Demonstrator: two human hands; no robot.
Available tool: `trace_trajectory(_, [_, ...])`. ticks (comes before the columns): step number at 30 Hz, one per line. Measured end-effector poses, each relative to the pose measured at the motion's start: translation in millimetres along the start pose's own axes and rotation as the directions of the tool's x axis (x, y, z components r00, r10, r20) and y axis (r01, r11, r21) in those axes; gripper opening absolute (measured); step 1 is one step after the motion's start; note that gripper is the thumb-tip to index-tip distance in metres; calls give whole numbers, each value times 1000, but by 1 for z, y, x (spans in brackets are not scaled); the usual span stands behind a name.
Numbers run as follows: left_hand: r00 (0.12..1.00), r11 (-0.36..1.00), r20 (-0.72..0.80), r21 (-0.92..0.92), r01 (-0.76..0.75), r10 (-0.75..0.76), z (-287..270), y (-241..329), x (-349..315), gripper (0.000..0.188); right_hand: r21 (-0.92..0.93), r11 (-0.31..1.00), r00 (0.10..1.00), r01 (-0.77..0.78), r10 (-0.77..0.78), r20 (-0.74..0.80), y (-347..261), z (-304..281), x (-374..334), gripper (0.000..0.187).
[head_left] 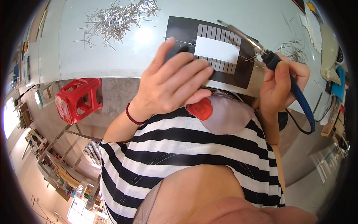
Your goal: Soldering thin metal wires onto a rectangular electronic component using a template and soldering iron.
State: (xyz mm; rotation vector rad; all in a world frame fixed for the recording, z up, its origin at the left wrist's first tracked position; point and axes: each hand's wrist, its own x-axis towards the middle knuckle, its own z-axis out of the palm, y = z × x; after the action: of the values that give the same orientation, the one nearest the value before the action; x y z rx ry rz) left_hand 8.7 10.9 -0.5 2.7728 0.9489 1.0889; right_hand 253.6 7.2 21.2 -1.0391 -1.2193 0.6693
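Observation:
My right hand (280, 84) grips a soldering iron (274, 61) by its dark blue handle, its metal tip pointing up and left over a black panel (225, 79). Rows of narrow grey strips (216, 30) lie on this panel, with a blank white rectangle (217, 49) across their middle. Over the panel's left part is my left hand (175, 80), open, fingers stretched and somewhat apart. A thin metal strip (182, 41) shows by its outermost fingertip; whether they touch I cannot tell. The hand hides the panel's lower left part.
A heap of thin silvery strips (113, 22) lies on the pale table (71, 41) at the far left. More loose strips (294, 50) are scattered at the right. The iron's black cable (298, 127) loops below my right hand. A red stool (78, 99) stands beyond the table's near edge.

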Motion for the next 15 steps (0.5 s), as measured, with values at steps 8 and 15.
trace_trajectory(8, [972, 945, -5, 233, 229, -235, -5, -17, -17, 49, -46, 988, 974, -146, 152, 171, -8, 5, 0, 15])
trace_trajectory(15, [965, 929, -1, 269, 254, -264, -2, -13, -13, 58, -3, 1000, 969, 29, -27, 245, -3, 21, 4, 14])
